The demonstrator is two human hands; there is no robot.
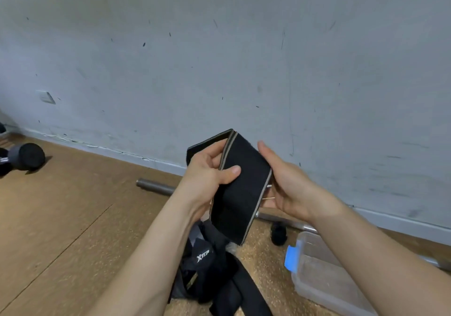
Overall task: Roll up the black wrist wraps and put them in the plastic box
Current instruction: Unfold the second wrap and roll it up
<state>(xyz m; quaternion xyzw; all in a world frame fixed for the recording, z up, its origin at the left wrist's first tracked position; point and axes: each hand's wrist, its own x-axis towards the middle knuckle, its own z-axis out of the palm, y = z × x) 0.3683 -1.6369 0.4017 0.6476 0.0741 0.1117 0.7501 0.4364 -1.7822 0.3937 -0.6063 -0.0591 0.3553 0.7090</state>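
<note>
Head cam: pinching a folded, grey-edged black fabric wrist wrap (pixel 240 189) mid-air in left hand (pixel 207 176), touching its right edge with straight-fingered right hand (pixel 290 184). Hanging above and left of the clear, blue-latched plastic box (pixel 314 262).

The only legible writing is the brand name "XTEP", printed in white slanted capitals with a larger stylised X, the word tilting upward to the right. It stands on a black fabric piece (pixel 203 258) with a grey panel beside it, lying in the heap of black gear on the brown floor (pixel 61 218), just below the hanging end of the black wrist wrap (pixel 240 193).
</note>
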